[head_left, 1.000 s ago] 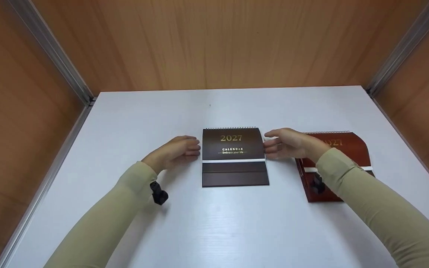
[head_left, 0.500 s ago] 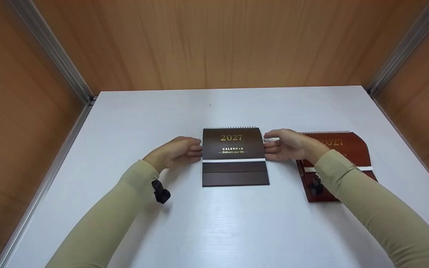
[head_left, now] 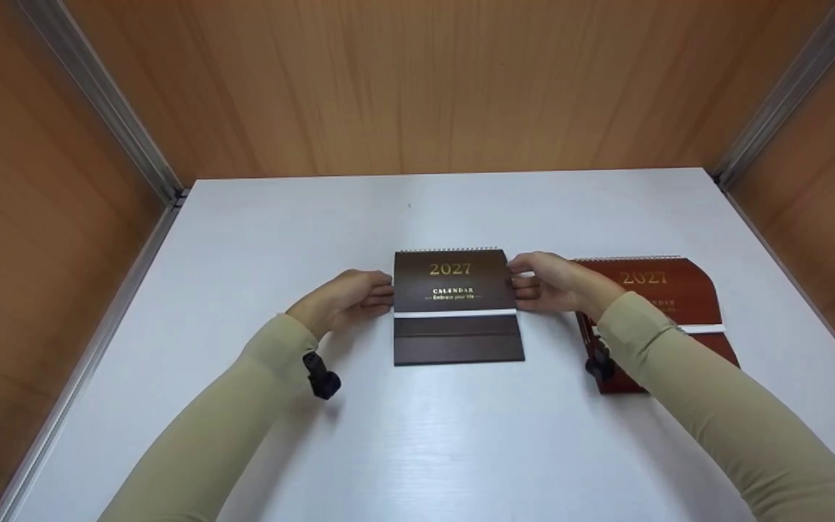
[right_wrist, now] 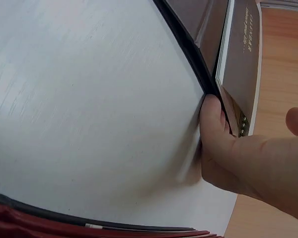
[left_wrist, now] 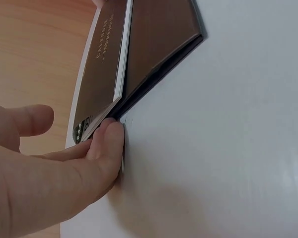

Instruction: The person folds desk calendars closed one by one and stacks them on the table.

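A dark brown 2027 desk calendar (head_left: 455, 304) lies in the middle of the white table, its spiral binding at the far side. A white strip of pages shows between its cover and its base. My left hand (head_left: 345, 297) is at its left edge. In the left wrist view, the fingertips (left_wrist: 109, 136) touch the calendar's side, while the thumb stands apart. My right hand (head_left: 551, 281) touches the opposite edge. The right wrist view shows those fingers (right_wrist: 212, 116) against the side and the thumb raised away. Neither hand curls round the calendar.
A red-brown 2027 calendar (head_left: 693, 297) lies on the right, partly hidden under my right forearm. Wood-grain panels (head_left: 417, 87) stand behind and at both sides of the white table (head_left: 417, 449). Black wrist cameras (head_left: 322, 375) hang below my sleeves.
My left hand has moved slightly right, up to the brown calendar's edge. The right hand has shifted slightly left against the other edge. Both calendars lie where they were.
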`<state>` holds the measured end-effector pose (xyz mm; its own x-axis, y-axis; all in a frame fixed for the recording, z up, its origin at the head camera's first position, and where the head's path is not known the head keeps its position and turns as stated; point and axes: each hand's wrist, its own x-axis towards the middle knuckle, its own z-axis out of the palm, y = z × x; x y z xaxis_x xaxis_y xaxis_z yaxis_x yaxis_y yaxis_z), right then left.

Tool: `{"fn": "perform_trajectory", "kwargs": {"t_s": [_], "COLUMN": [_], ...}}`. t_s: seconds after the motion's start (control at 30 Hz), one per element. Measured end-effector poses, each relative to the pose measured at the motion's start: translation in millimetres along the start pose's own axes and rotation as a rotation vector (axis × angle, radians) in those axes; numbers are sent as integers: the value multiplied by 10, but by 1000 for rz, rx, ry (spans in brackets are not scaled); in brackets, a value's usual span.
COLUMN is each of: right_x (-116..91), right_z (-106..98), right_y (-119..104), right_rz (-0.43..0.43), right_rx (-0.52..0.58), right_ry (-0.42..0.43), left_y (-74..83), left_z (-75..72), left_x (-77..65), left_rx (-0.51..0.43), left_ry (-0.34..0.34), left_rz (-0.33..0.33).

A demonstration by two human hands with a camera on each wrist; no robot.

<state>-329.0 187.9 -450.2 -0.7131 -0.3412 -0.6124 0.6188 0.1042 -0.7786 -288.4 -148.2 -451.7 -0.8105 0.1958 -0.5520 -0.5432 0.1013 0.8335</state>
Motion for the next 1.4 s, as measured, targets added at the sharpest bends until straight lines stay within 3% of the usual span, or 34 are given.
{"fn": "perform_trajectory", "kwargs": {"t_s": [0.23,0.53,0.83,1.13,1.4], "right_x": [19,4,-16,-47,-228], "right_z": [-15,-48,-5,49,39], "right_y": [28,92,130,97,-11], "right_rz": [-2,-60,-195,-245,-350], "right_rx": [-1,27,-64,-234,-316], "right_ry": [34,12,-27,125,128], "left_y": [-13,-87,-117,-126,-56], "left_z": [75,116,169,244,345], "left_x": [1,22,32,18,-71], "left_rx": [-20,-41,-85,-16,34], "left_ry": [48,49,97,175,217], "left_rz": [4,81,107,240,301]}}
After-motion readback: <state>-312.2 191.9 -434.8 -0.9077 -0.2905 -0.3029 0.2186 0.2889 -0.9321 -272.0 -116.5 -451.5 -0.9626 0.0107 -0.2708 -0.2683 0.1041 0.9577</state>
